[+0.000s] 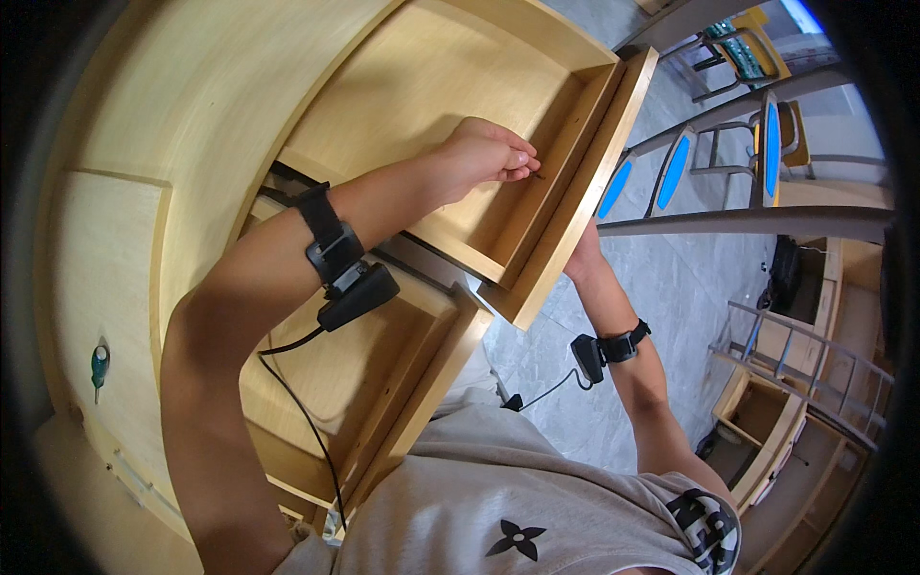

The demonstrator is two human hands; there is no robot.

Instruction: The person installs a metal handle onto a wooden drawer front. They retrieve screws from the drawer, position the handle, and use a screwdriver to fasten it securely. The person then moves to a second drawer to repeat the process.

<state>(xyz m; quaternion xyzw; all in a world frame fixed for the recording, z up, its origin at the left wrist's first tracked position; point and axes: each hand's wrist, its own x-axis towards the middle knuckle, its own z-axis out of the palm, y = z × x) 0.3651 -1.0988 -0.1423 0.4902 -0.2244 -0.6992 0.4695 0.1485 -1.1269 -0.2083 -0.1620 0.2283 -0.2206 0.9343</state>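
My left hand (499,154) reaches inside an open wooden drawer (445,72), its thumb and fingers pinched on a small dark screw (539,175) at the inner side of the drawer's front wall. Other small dark marks show along that wall. My right hand (586,251) is at the outer side of the drawer's front panel (575,230); the panel hides its fingers, so its grip cannot be seen. A second open drawer (424,374) lies below the first. A screwdriver with a green handle (99,365) lies on a pale wooden surface at the far left.
A black cable (305,410) runs from the device on my left forearm across the lower drawer. Beyond the drawers stand a metal frame (747,221) and chairs with blue parts (674,171). Open wooden cabinets (762,410) and a metal rack (805,366) stand at the right on grey tiles.
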